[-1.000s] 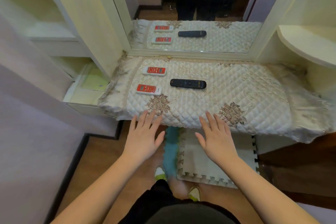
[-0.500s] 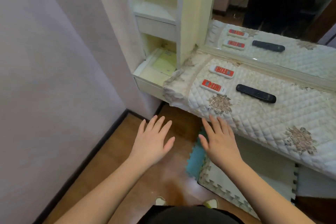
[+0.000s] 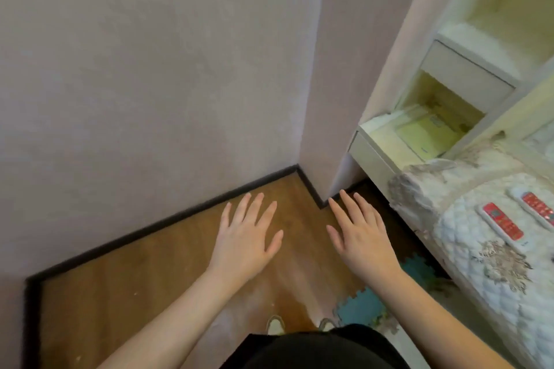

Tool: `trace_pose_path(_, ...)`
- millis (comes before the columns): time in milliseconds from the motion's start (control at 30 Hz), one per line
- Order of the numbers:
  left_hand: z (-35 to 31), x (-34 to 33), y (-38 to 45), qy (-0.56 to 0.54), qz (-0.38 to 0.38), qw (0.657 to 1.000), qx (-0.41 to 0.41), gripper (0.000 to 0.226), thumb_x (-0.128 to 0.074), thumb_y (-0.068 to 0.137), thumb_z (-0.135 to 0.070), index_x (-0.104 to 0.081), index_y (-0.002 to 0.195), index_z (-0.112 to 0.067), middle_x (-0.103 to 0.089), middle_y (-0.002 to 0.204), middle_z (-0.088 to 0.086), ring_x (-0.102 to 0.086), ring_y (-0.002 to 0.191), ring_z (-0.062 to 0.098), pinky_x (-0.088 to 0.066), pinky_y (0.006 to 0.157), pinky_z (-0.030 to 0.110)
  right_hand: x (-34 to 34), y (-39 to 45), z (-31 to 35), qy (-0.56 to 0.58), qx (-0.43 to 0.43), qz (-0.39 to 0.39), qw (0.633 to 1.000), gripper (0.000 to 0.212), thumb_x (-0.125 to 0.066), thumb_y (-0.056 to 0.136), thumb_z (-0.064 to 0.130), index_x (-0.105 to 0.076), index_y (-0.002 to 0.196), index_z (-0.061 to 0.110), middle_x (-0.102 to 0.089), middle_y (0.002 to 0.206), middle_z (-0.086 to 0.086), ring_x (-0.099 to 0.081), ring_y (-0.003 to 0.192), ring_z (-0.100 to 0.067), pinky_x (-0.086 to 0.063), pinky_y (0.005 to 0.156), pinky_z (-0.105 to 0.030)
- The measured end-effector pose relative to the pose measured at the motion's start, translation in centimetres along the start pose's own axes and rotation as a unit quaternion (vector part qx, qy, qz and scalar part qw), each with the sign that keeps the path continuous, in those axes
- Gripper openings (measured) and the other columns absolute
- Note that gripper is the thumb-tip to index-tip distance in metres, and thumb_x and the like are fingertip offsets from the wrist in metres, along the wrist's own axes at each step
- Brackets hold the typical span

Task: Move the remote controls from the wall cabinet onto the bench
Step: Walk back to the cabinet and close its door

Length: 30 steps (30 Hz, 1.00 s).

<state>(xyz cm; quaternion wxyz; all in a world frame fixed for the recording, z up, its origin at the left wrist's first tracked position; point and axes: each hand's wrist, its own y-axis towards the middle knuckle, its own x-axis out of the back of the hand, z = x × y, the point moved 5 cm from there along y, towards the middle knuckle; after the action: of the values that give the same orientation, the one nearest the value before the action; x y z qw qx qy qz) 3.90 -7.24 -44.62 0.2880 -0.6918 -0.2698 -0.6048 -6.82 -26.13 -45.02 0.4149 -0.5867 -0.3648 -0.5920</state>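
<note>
Two white remote controls with red button faces lie on the quilted cover of the bench (image 3: 467,219) at the right edge: the nearer remote (image 3: 503,226) and the farther remote (image 3: 538,209), partly cut off by the frame. My left hand (image 3: 247,234) and my right hand (image 3: 361,229) hover flat over the wooden floor, fingers spread, holding nothing, well left of the remotes. The black remote is out of view.
A pale wall corner with dark skirting fills the left and centre. The cream cabinet (image 3: 467,69) stands at upper right, with an open drawer (image 3: 386,141) holding a yellow-green paper. Foam mat tiles (image 3: 362,305) lie under the bench. My shoes show at the bottom.
The view has swung left, away from the bench and mirror toward the wall corner. The black remote has left the frame. Both hands stay open and spread in front of me.
</note>
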Motion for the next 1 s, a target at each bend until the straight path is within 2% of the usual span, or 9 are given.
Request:
trace_pose_path(133, 1.9, -0.2, -1.3, -0.026, -0.002, 0.996, 0.087, 0.061, -0.027, 0.094, -0.058, -0.036, 0.147, -0.029, -0.035, 0.155, 0.003, -0.024, 0.145, 0.024, -0.02, 0.116, 0.052, -0.4, 3.0, 2.2, -0.016, 0.08, 0.017, 0.997, 0.058, -0.024, 0.094, 0.051, -0.038, 0.144, 0.026, -0.037, 0.152, -0.003, -0.029, 0.142, -0.027, -0.02, 0.114, -0.043)
trace_pose_path(267, 2.8, -0.2, -1.8, -0.046, 0.005, 0.987, 0.156, 0.063, -0.023, 0.096, -0.057, -0.019, 0.153, -0.031, -0.019, 0.16, 0.0, -0.009, 0.149, 0.021, -0.009, 0.119, 0.052, -0.8, 6.1, 4.8, -0.003, 0.167, 0.028, 0.986, 0.053, -0.03, 0.096, 0.049, -0.037, 0.144, 0.026, -0.036, 0.152, -0.002, -0.027, 0.142, -0.025, -0.018, 0.113, -0.042)
trace_pose_path(400, 3.7, 0.1, -2.1, -0.047, -0.001, 0.969, 0.242, 0.063, -0.026, 0.096, -0.054, -0.018, 0.153, -0.028, -0.022, 0.16, 0.0, -0.012, 0.148, 0.022, -0.01, 0.117, 0.054, -1.2, 8.8, 6.8, 0.01, 0.268, 0.05, 0.962, 0.055, -0.035, 0.097, 0.049, -0.03, 0.147, 0.029, -0.027, 0.156, 0.001, -0.019, 0.145, -0.023, -0.009, 0.115, -0.04)
trace_pose_path(567, 2.9, -0.3, -3.8, -0.084, 0.009, 0.934, 0.348, 0.062, -0.025, 0.097, -0.057, -0.015, 0.153, -0.032, -0.014, 0.162, -0.003, -0.004, 0.149, 0.021, -0.012, 0.119, 0.053, -0.8, 11.1, 10.5, 0.012, 0.408, 0.066, 0.911, 0.055, -0.035, 0.097, 0.048, -0.028, 0.148, 0.028, -0.025, 0.157, 0.001, -0.018, 0.146, -0.023, -0.005, 0.113, -0.038)
trace_pose_path(700, 2.1, -0.3, -6.3, -0.079, 0.002, 0.903, 0.423, 0.067, -0.01, 0.092, -0.057, -0.015, 0.153, -0.031, -0.016, 0.161, -0.002, -0.008, 0.149, 0.021, -0.012, 0.119, 0.052, -0.5, 10.5, 13.1, 0.014, 0.481, 0.069, 0.874, 0.055, -0.037, 0.096, 0.046, -0.033, 0.147, 0.026, -0.03, 0.155, -0.001, -0.024, 0.144, -0.024, -0.016, 0.114, -0.04)
trace_pose_path(833, 1.7, -0.6, -10.7, -0.064, -0.009, 0.864, 0.499, 0.061, -0.026, 0.096, -0.056, -0.019, 0.152, -0.032, -0.022, 0.16, -0.001, -0.015, 0.148, 0.024, -0.014, 0.117, 0.053, -0.8, 8.2, 15.9, 0.012, 0.532, 0.087, 0.842, 0.056, -0.034, 0.096, 0.048, -0.03, 0.148, 0.027, -0.028, 0.156, 0.001, -0.022, 0.145, -0.022, -0.02, 0.114, -0.04)
trace_pose_path(900, 1.6, -0.8, -13.7, -0.048, -0.004, 0.838, 0.544, 0.061, -0.031, 0.095, -0.056, -0.027, 0.149, -0.031, -0.033, 0.156, 0.001, -0.024, 0.145, 0.026, -0.02, 0.114, 0.054, -0.6, 6.0, 17.8, 0.012, 0.578, 0.088, 0.811, 0.055, -0.035, 0.096, 0.048, -0.031, 0.147, 0.028, -0.029, 0.155, 0.002, -0.024, 0.144, -0.022, -0.021, 0.114, -0.039)
trace_pose_path(1000, 1.2, -1.4, -18.5, -0.053, -0.003, 0.794, 0.606, 0.061, -0.034, 0.094, -0.056, -0.028, 0.149, -0.031, -0.032, 0.156, 0.001, -0.024, 0.145, 0.026, -0.021, 0.114, 0.055, -0.1, 2.6, 21.0, 0.008, 0.641, 0.087, 0.763, 0.053, -0.039, 0.095, 0.046, -0.038, 0.144, 0.027, -0.037, 0.152, 0.001, -0.031, 0.141, -0.022, -0.025, 0.112, -0.039)
